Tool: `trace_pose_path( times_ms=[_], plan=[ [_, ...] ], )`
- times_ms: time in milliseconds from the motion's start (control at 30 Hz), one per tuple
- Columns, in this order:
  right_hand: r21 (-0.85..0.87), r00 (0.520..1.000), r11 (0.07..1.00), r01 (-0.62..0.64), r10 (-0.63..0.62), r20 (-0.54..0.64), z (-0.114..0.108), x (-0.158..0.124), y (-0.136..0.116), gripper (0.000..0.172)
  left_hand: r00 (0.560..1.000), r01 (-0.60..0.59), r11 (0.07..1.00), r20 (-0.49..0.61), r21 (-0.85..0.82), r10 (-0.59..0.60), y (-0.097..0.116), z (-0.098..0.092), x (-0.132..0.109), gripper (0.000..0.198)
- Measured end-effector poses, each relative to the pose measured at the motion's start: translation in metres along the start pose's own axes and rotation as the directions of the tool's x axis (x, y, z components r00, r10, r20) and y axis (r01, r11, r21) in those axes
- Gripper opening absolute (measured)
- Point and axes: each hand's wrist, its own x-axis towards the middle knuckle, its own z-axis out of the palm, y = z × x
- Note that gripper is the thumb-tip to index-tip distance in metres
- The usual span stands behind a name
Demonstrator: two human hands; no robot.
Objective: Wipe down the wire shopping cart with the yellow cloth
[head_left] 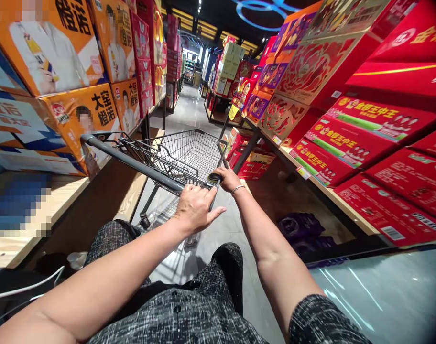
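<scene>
A grey wire shopping cart (pixel 189 153) stands in the aisle in front of me, its basket empty. My left hand (pixel 194 208) is wrapped over the cart's grey handle bar (pixel 132 160) near its right part, thumb pointing right. My right hand (pixel 227 179) is closed around the right end of the same bar. A thin bracelet sits on my right wrist.
Orange and blue boxes (pixel 81 110) fill the wooden shelf on the left. Red gift boxes (pixel 350 138) line the shelves on the right, close to the cart. The glossy grey floor (pixel 189 107) runs ahead between them toward more stacked displays.
</scene>
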Motion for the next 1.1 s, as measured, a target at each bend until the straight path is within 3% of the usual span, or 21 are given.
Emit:
trace_pose_path(
  times_ms=[200,500,667,900,1000,1100],
  plan=[
    [-0.201,0.989,0.977,-0.075,0.098,0.107,-0.014,0.003,-0.015,0.026,0.987,-0.071,0.997,-0.144,-0.010,0.069,-0.009,0.012,0.000,0.039],
    [-0.202,0.993,0.977,-0.070,0.088,0.083,-0.008,-0.014,-0.027,0.029,0.974,-0.142,0.987,-0.189,-0.076,0.126,-0.024,-0.002,-0.011,0.039],
    [-0.132,0.995,0.988,-0.081,0.088,0.050,-0.005,-0.027,-0.041,0.038,0.983,-0.160,0.966,-0.127,-0.203,0.136,-0.052,-0.017,-0.022,0.039],
    [-0.139,0.994,0.986,-0.092,0.098,0.038,0.002,-0.032,-0.082,0.044,0.991,-0.120,0.949,-0.100,-0.291,0.094,-0.112,-0.042,-0.042,0.039],
    [-0.168,0.994,0.981,-0.097,0.104,0.028,0.006,-0.032,-0.102,0.045,0.994,-0.055,0.972,-0.104,-0.227,0.032,-0.129,-0.053,-0.049,0.035],
    [-0.204,0.996,0.976,-0.081,0.087,0.021,0.010,-0.028,-0.122,0.047,0.992,0.084,0.993,-0.085,-0.084,-0.091,-0.135,-0.062,-0.048,0.029]
  ],
)
